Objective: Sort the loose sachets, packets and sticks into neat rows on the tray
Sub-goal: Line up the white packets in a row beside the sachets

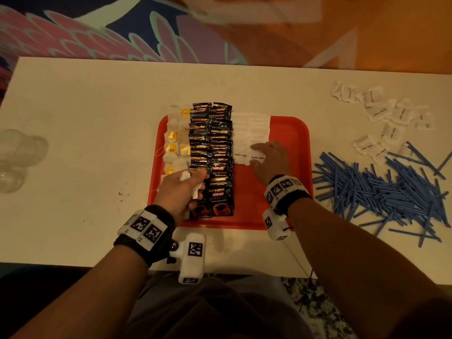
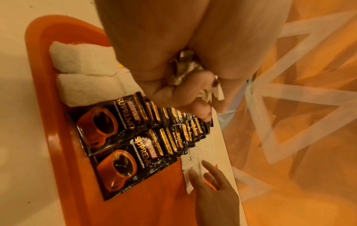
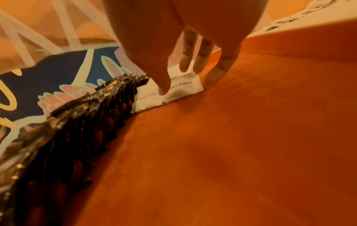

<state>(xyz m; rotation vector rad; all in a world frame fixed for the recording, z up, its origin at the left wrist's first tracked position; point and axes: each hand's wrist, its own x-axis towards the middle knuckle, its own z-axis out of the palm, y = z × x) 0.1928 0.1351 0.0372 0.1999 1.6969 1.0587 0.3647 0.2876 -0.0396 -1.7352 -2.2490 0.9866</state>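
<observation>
On my red tray (image 1: 291,128): two columns of black coffee packets (image 1: 211,152) reading "KOPIKO SUPREMO"; left of them tea bags (image 1: 175,143) with yellow "TEA" tags; right of them white sachets (image 1: 249,133), the nearest marked "brown sugar". My right hand (image 1: 267,160) lies on that sachet, fingers (image 3: 185,61) spread flat, hiding part of its print. My left hand (image 1: 181,189) clutches crumpled white sachets, their print unreadable. Bare tray lies right of the sachets. On the bench (image 1: 85,118), loose sachets (image 1: 381,113) and blue sticks (image 1: 381,192) lie right of the tray.

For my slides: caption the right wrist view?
Right hand fingers pressing a brown sugar sachet beside coffee packets on the tray.
</observation>
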